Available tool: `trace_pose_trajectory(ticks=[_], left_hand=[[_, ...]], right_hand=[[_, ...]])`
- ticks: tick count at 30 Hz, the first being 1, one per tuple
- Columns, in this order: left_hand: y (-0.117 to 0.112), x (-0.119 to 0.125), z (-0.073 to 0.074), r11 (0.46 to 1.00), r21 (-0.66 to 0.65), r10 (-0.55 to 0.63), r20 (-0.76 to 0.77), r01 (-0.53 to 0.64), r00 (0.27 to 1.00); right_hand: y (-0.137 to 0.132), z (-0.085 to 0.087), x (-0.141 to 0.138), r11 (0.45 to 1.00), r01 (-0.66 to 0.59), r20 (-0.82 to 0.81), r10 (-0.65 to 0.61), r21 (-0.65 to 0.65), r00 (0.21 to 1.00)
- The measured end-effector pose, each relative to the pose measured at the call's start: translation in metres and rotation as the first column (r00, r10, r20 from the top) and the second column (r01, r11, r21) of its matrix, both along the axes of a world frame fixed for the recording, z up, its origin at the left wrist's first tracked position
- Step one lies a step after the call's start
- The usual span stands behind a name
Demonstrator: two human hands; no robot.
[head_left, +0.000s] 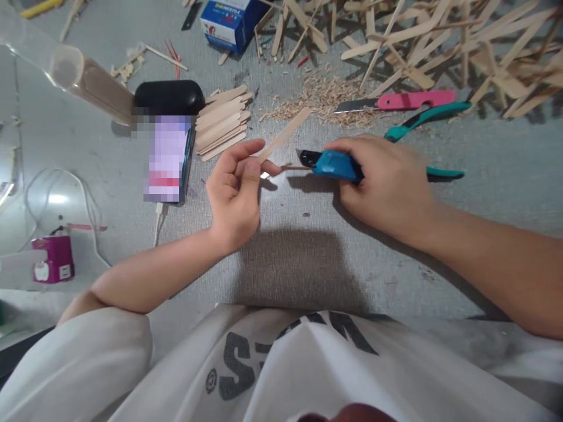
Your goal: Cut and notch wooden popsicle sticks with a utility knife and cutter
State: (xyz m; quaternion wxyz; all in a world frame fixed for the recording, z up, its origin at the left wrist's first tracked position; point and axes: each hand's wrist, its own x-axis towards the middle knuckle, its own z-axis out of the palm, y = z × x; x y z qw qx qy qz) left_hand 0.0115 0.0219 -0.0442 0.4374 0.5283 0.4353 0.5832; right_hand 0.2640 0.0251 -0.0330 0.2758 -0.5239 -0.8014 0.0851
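Note:
My left hand (pixel 240 190) pinches a flat wooden craft stick (pixel 288 133) between thumb and fingers, its free end pointing up and to the right. My right hand (pixel 387 184) is wrapped around a blue utility knife (pixel 336 166), whose dark tip points left towards the stick, apart from it. Between the hands runs a thin brownish strip (pixel 297 168), partly hidden by the knife. Teal handles of a hand tool (pixel 422 119) stick out behind my right hand, which hides the tool's head.
A stack of craft sticks (pixel 224 123) lies beside a phone (pixel 167 158) and a black case (pixel 169 97). Wood shavings (pixel 321 97), a pink-handled knife (pixel 416 101), a blue box (pixel 233 23) and a heap of joined sticks (pixel 417 50) fill the back. A purple charger (pixel 59 258) sits left.

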Motion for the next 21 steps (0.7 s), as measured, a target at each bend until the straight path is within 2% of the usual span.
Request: trace_pose_trajectory(ticks=[5,7,13,21], left_hand=[[0.0,0.001,0.004,0.995,-0.017,-0.101,0.076,0.102,0.992],[-0.001,0.003,0.006,0.988,-0.022,-0.15,0.132,0.154,0.98],[-0.003,0.007,0.01,0.961,-0.084,-0.245,0.184,0.264,0.952],[-0.001,0.004,0.012,0.935,-0.062,-0.329,0.213,0.348,0.92]], right_hand=[[0.0,-0.001,-0.001,0.982,-0.086,-0.172,0.115,0.167,0.978],[-0.002,0.0,-0.002,0.976,-0.083,-0.246,0.132,0.201,0.96],[-0.01,0.011,-0.008,1.0,-0.023,-0.343,0.026,0.013,0.939],[-0.008,0.014,-0.009,0.991,-0.092,-0.421,0.043,-0.098,0.906]])
